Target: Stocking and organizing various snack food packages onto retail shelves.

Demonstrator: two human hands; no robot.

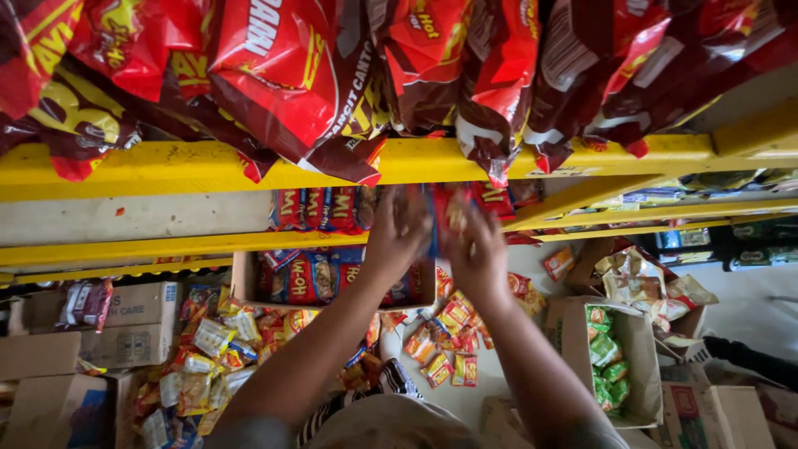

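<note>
Both my left hand (397, 229) and right hand (475, 245) are clamped around a red snack packet (442, 218), holding it up at the middle yellow shelf (150, 248) next to the packets standing in a row (320, 208), so it lines up with them.

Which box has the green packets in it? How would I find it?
Start at the long yellow metal shelf rail and look down past the person's right hand to the floor. Right of that arm stands an open brown cardboard box. It alone holds green packets; the packets scattered nearby are red and yellow.
</note>
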